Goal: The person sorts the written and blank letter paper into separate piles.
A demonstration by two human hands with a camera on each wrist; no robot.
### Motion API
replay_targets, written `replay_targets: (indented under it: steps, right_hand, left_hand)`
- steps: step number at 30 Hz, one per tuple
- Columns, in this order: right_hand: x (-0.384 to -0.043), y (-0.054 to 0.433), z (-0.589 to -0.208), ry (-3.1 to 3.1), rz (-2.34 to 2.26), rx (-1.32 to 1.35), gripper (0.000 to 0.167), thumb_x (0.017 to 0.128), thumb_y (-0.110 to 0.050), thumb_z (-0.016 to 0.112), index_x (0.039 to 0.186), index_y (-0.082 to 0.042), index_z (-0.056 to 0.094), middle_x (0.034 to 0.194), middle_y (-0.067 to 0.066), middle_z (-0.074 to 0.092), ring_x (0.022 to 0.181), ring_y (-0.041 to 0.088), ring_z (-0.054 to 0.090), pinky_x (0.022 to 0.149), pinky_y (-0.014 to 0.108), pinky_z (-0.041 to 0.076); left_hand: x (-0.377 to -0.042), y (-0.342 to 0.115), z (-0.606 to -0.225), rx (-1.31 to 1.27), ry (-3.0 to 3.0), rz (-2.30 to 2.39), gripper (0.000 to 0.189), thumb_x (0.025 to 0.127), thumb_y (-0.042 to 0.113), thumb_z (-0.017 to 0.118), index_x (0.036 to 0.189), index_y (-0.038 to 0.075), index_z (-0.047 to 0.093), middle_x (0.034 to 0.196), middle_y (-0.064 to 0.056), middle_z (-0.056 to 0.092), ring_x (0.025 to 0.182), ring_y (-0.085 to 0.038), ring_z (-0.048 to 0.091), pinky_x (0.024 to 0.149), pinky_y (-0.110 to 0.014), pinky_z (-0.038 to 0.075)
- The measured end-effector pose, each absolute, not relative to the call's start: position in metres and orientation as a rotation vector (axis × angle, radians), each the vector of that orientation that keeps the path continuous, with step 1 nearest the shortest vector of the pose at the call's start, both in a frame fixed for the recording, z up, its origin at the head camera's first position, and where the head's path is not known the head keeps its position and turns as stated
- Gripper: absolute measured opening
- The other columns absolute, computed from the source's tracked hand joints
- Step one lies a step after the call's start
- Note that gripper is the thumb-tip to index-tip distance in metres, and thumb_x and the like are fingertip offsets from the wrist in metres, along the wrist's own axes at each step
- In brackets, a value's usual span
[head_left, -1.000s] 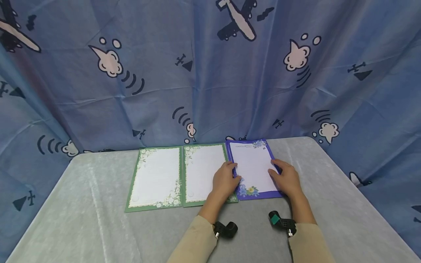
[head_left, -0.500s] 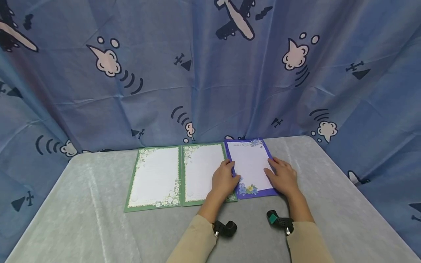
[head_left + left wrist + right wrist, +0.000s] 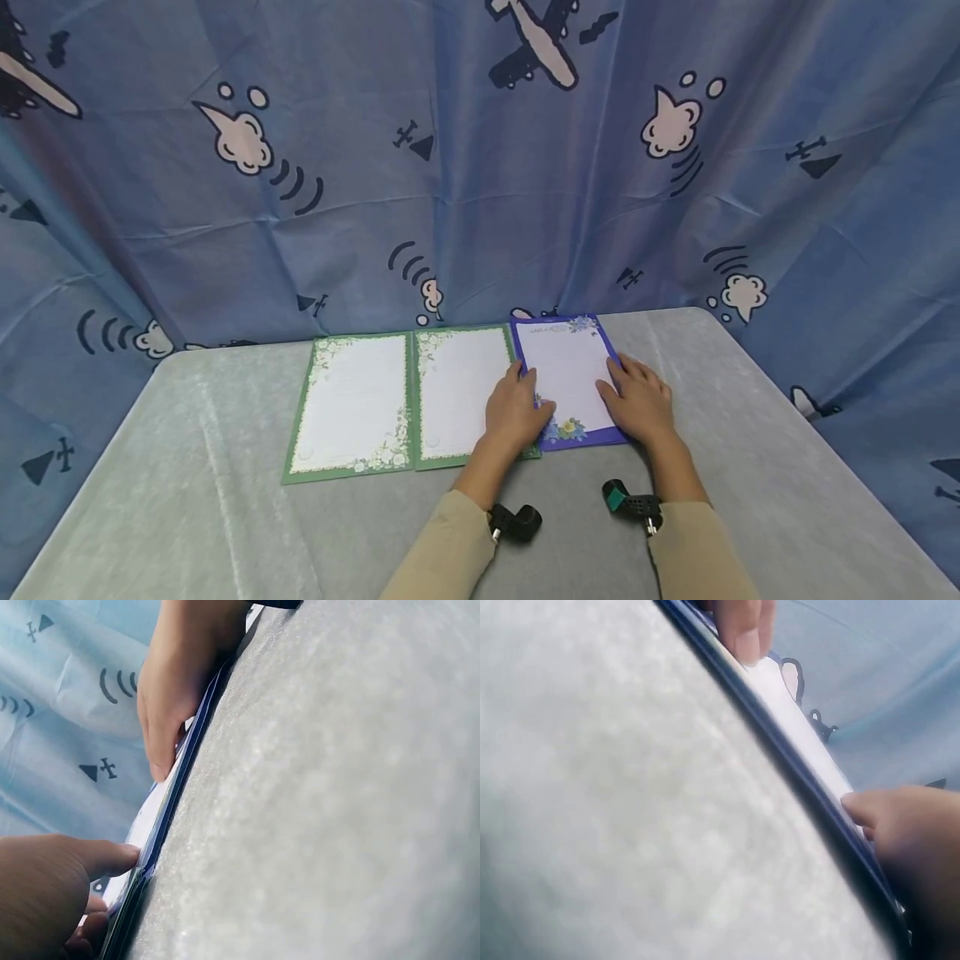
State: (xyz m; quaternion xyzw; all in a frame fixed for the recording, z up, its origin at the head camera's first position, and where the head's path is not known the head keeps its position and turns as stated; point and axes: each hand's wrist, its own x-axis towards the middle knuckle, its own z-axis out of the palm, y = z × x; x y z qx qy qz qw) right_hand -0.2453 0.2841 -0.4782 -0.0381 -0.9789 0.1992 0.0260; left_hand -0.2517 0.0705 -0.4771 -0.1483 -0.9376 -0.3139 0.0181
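Note:
A notepad with a purple border and blue flowers [image 3: 573,362] lies flat at the right end of a row. My left hand [image 3: 513,408] rests at its left edge, over part of the neighbouring green notepad. My right hand [image 3: 641,400] lies on its right edge, thumb on the white page and fingers extended forward. In the left wrist view, the left thumb [image 3: 112,856] touches the purple notepad's near corner. The right wrist view has the right thumb [image 3: 855,806] on the page. The left fingers' undersides are hidden.
Two green-bordered notepads with white flowers, the left one [image 3: 356,404] and the middle one [image 3: 461,383], lie side by side. They sit on a grey cloth-covered table [image 3: 187,500]. A blue curtain with airplane prints [image 3: 337,167] hangs right behind the table's back edge.
The right hand has shifted slightly left and now covers a little more of the purple notepad's right side. The left hand stays nearly in place. The whole view has drifted slightly.

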Motion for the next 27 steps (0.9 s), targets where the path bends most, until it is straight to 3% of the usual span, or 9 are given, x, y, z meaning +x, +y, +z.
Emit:
replay_targets:
  steps: [13, 23, 27]
  right_hand:
    - [-0.245, 0.280, -0.476, -3.050, 0.585, -0.142, 0.062, 0.105, -0.035, 0.042, 0.156, 0.000, 0.033, 0.164, 0.027, 0.023, 0.150, 0.051, 0.016, 0.115, 0.071, 0.013]
    - [-0.247, 0.279, -0.475, -3.081, 0.643, -0.139, 0.069, 0.105, -0.039, 0.044, 0.158, 0.001, 0.027, 0.165, 0.030, 0.017, 0.150, 0.053, 0.011, 0.117, 0.073, 0.009]
    - [-0.247, 0.279, -0.468, -3.076, 0.678, -0.143, 0.067, 0.105, -0.038, 0.044, 0.156, 0.003, 0.030, 0.162, 0.033, 0.021, 0.149, 0.055, 0.017, 0.118, 0.072, 0.014]
  left_hand:
    - [-0.250, 0.073, -0.475, -0.439, -2.940, -0.914, 0.061, 0.095, 0.035, 0.068, 0.144, 0.002, 0.054, 0.158, -0.017, 0.043, 0.139, -0.034, 0.051, 0.111, -0.046, 0.046]
    - [-0.255, 0.071, -0.475, -0.379, -2.763, -1.199, 0.043, 0.096, 0.026, 0.065, 0.135, 0.007, 0.065, 0.149, -0.014, 0.054, 0.132, -0.031, 0.059, 0.105, -0.043, 0.051]
    - [-0.251, 0.069, -0.462, -0.446, -2.752, -1.214, 0.038, 0.097, 0.026, 0.065, 0.132, 0.011, 0.068, 0.147, -0.011, 0.056, 0.109, -0.022, 0.070, 0.093, -0.038, 0.056]
